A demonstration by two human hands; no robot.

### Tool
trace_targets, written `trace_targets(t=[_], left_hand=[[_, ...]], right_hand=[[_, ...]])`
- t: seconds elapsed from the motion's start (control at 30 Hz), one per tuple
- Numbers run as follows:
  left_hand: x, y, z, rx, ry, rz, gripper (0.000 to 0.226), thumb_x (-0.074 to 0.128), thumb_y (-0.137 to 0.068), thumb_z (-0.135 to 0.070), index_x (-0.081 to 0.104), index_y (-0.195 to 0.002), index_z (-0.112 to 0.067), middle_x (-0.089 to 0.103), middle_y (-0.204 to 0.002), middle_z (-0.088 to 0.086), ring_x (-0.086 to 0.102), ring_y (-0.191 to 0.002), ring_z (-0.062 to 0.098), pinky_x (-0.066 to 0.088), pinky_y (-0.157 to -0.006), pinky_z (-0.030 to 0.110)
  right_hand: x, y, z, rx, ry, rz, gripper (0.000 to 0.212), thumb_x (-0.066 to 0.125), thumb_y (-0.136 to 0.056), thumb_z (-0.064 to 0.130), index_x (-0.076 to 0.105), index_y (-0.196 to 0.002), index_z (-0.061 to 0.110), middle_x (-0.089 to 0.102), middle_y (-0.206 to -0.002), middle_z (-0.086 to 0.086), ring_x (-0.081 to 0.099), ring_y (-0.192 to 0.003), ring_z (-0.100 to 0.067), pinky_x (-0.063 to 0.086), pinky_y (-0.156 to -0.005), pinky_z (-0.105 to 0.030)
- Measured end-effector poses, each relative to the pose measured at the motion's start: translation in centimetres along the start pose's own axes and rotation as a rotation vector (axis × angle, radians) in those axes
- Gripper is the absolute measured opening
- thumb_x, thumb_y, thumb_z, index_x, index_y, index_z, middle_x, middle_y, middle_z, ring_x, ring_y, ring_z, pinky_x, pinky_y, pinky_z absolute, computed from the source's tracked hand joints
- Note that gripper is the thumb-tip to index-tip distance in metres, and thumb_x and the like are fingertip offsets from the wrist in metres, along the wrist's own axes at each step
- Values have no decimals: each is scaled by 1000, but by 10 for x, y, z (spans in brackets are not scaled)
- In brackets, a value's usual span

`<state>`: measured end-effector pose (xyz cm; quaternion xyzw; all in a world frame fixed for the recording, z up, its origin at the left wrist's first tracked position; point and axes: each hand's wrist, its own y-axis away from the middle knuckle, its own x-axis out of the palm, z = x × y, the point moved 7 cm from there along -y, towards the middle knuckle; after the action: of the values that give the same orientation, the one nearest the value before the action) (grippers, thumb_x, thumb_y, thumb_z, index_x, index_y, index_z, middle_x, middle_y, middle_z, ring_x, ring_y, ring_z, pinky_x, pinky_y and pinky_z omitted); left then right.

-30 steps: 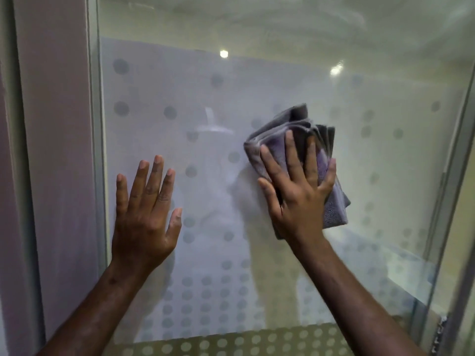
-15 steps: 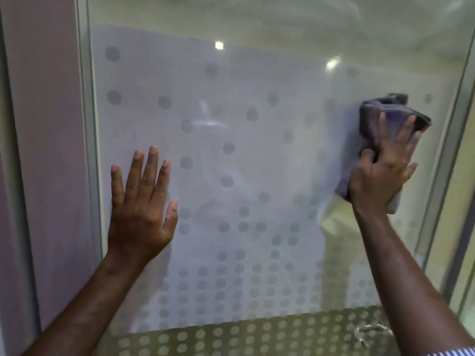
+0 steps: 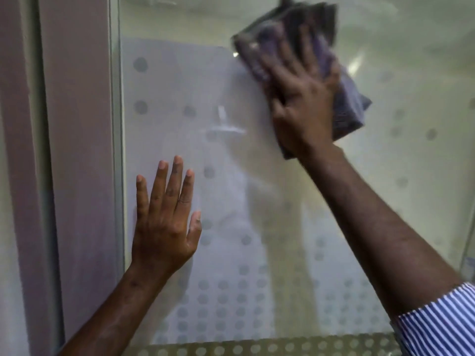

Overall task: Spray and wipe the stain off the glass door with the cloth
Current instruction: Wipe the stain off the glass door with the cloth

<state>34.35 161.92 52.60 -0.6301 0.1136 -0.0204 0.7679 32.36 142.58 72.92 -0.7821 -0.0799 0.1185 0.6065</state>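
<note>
A frosted glass door (image 3: 231, 191) with a pattern of grey dots fills the view. My right hand (image 3: 300, 98) presses a folded grey-purple cloth (image 3: 347, 104) flat against the upper part of the glass, fingers spread and straight; hand and cloth are motion-blurred. My left hand (image 3: 167, 222) rests flat on the glass lower left, fingers straight and pointing up, holding nothing. No spray bottle is in view. I cannot make out a distinct stain.
The door's pale metal frame (image 3: 115, 150) runs vertically at the left, with a pinkish wall panel (image 3: 77, 150) beside it. A dotted band (image 3: 257, 349) crosses the bottom of the glass. My striped sleeve (image 3: 442, 322) shows at lower right.
My right hand has swept the cloth from the right side of the glass up and left to the top centre. My left hand stays planted on the glass.
</note>
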Motion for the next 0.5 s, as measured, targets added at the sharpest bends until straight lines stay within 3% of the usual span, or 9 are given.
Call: trace_targets(t=[0.13, 0.33, 0.4, 0.5], left_hand=[[-2, 1, 2, -5, 29, -28, 70, 49, -95, -28, 31, -156, -2, 22, -166, 19, 20, -156, 38, 13, -125, 64], [-4, 1, 3, -7, 40, -22, 71, 51, -93, -31, 32, -156, -3, 24, -166, 18, 20, -156, 37, 11, -126, 61], [-4, 1, 2, -1, 42, -14, 73, 52, -92, -32, 32, -156, -3, 23, -167, 18, 19, -156, 36, 12, -126, 61], [-3, -1, 3, -4, 28, -1, 74, 51, -92, -32, 31, -157, -3, 22, -168, 18, 18, -157, 36, 14, -125, 64]], right_hand=[[28, 50, 72, -348, 76, 138, 47, 45, -108, 38, 39, -155, 45, 32, -168, 4, 19, -159, -29, 9, -124, -63], [22, 94, 61, -495, 151, 142, 57, 51, -106, 19, 39, -156, 42, 33, -168, 0, 21, -159, -28, 18, -123, -64], [12, 75, 36, -426, 165, 123, 62, 53, -102, 14, 40, -155, 42, 31, -169, 0, 20, -159, -29, 18, -123, -64], [-12, 37, -29, -61, 159, 12, 57, 48, -102, 20, 44, -153, 44, 29, -169, 2, 22, -158, -31, 15, -121, -65]])
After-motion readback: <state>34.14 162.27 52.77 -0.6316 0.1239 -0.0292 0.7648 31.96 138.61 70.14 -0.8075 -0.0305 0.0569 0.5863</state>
